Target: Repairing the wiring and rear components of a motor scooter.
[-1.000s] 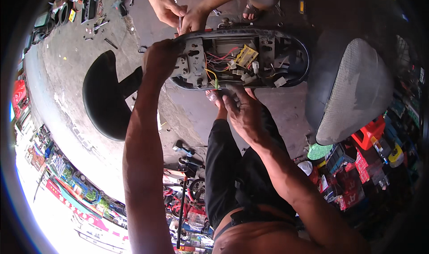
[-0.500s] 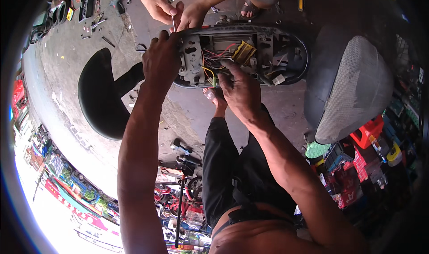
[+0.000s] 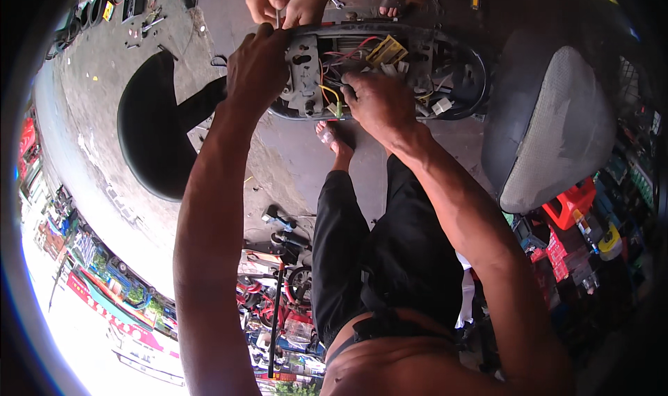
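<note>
A long dark oval vehicle frame [image 3: 459, 116] lies before me, with an open compartment full of loose wires [image 3: 336, 69]. My left hand [image 3: 257, 69] is closed over its left end, beside a metal plate [image 3: 302, 72] with holes. Inside the compartment, my right hand [image 3: 383, 107] is bent with thumb and forefinger pinched among the wires; the fingertips are partly hidden. A yellow component [image 3: 387, 51] sits just beyond it, and a yellow wire with a green connector [image 3: 339, 108] hangs to its left. Across the frame, another person's hands [image 3: 303, 6] hold a thin metal rod-like tool [image 3: 279, 18] upright near my left fingers.
A black curved seat-like part [image 3: 149, 131] stands at left, a big grey padded seat [image 3: 557, 131] at right. Tools [image 3: 152, 26] are scattered on the floor at far left. A red container [image 3: 570, 202] and crowded goods are at right. My foot [image 3: 334, 137] is below the frame.
The frame appears slightly higher in view. My right hand has shifted rightward and turned, its fingers drawn in among the wires. My left hand keeps its hold on the frame's end.
</note>
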`<state>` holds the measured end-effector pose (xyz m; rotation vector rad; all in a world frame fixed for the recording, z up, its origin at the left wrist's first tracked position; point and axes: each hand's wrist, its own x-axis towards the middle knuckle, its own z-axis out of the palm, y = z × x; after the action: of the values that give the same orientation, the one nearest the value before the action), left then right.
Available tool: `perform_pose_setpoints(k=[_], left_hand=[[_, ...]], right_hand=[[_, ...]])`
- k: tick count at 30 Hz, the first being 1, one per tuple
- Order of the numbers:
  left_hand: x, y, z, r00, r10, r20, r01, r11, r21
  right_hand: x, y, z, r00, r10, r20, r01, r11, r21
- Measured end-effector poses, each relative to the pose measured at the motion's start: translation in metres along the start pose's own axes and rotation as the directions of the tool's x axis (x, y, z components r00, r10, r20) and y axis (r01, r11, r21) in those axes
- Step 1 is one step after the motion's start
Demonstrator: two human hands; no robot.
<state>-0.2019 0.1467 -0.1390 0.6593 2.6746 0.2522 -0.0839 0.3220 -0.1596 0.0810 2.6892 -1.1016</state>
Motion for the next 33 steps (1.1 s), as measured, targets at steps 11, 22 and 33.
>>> perform_pose_setpoints(k=[11,22,33], left_hand=[[-0.002,-0.003,0.005,0.987,-0.057,-0.151,0.076,0.989,0.124],[0.003,-0.012,0.003,0.989,0.132,-0.061,-0.123,0.983,0.135],[0.001,-0.009,0.002,0.998,0.021,-0.063,-0.013,0.992,0.124]], right_hand=[[0.023,0.006,-0.021,0.956,-0.016,-0.293,-0.021,0.992,-0.123],[-0.024,0.008,-0.01,0.942,-0.113,-0.315,0.125,0.992,0.018],[-0.015,0.013,-0.011,0.985,-0.166,-0.046,0.149,0.956,-0.251]])
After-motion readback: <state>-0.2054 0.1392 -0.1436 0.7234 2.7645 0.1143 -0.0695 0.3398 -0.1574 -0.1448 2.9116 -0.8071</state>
